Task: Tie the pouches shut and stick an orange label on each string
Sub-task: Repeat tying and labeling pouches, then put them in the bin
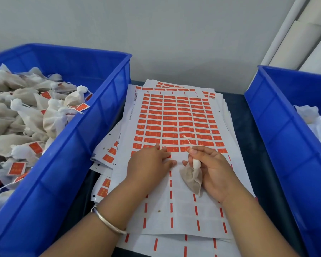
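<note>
My right hand (214, 168) grips a small beige pouch (191, 179) by its tied white neck, and the pouch's string (188, 140) sticks up from my fingers over the sheet. My left hand (152, 162) lies flat on the label sheet (176, 119), fingertips at the lowest row of orange labels (170, 149), touching one at its edge. The sheet's lower part shows only empty backing with orange dashes.
A blue bin (93, 127) on the left is piled with tied pouches (26, 115) bearing orange labels. A second blue bin (278, 127) on the right holds white pouch material (315, 121). More label sheets (105, 158) lie stacked beneath the top one.
</note>
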A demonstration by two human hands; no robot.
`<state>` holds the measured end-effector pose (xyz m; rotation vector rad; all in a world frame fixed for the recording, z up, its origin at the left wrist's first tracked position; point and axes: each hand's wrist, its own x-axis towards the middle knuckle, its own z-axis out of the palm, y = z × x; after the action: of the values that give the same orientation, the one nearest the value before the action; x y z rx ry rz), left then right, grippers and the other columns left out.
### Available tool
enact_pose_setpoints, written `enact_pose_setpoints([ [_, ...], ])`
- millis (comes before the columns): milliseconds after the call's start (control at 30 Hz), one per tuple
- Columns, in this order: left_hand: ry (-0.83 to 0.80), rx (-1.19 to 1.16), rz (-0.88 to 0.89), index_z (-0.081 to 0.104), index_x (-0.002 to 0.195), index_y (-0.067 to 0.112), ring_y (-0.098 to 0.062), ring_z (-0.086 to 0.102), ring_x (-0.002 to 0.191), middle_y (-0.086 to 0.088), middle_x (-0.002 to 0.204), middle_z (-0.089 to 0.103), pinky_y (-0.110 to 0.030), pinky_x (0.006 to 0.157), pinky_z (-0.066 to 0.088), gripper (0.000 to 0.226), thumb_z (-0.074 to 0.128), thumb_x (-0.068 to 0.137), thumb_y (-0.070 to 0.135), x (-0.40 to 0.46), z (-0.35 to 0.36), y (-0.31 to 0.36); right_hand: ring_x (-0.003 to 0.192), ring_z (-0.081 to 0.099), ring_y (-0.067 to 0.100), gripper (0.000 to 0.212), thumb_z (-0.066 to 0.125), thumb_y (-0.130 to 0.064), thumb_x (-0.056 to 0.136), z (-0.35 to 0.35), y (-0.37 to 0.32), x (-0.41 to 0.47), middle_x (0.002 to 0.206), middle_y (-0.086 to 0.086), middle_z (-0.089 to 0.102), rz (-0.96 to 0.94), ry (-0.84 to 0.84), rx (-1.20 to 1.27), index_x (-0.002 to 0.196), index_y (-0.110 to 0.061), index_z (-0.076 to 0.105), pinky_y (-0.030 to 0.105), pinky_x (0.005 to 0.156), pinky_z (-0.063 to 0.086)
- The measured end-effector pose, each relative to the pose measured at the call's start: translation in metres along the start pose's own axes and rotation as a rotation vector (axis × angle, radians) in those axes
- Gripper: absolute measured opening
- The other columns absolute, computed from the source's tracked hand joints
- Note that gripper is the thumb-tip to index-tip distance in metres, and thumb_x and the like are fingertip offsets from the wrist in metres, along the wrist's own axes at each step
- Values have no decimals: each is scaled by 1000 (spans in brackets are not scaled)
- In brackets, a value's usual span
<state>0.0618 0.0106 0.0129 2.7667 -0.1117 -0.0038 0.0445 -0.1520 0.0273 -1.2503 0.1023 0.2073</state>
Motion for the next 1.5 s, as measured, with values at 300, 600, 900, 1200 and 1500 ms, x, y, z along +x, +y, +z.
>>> enact_pose_setpoints([
  [300, 28, -29, -14, 59, 124, 35, -12, 56, 115, 17, 133, 53, -28, 98, 40, 40, 48, 90, 53, -1, 3, 0, 86, 72, 19, 13, 68, -20, 81, 1, 1, -1, 95, -1, 74, 2, 37, 1, 82, -27, 78, 35, 78, 59],
  [600, 81, -90, -12, 63, 119, 32, -11, 61, 104, 15, 122, 62, -23, 95, 40, 35, 47, 92, 48, -5, 2, 1, 92, 71, 21, 13, 69, -25, 79, 5, 1, -7, 97, -2, 74, -18, 72, -23, 86, -29, 77, 36, 81, 58],
  [900, 218, -317, -124, 59, 88, 33, -1, 52, 64, 19, 85, 59, -8, 64, 34, 11, 52, 91, 40, -5, 1, 1, 88, 71, 21, 25, 62, -18, 90, 7, -13, -12, 90, -7, 74, -67, 71, -117, 78, -35, 76, 31, 74, 58],
  [1200, 348, -860, -422, 52, 76, 33, -6, 60, 68, 18, 80, 57, -10, 52, 36, 19, 49, 94, 38, 1, -17, -4, 93, 68, 3, 18, 66, -46, 63, 18, -34, -21, 92, -23, 71, -262, 75, -365, 78, -38, 73, 30, 87, 54],
  [1500, 251, -1443, -349, 65, 85, 24, -6, 66, 58, 11, 66, 67, -19, 58, 54, 17, 50, 93, 28, -8, -43, 9, 90, 63, -9, 16, 60, -50, 62, 48, -43, -25, 84, -30, 69, -434, -2, -441, 75, -56, 68, 4, 65, 48],
])
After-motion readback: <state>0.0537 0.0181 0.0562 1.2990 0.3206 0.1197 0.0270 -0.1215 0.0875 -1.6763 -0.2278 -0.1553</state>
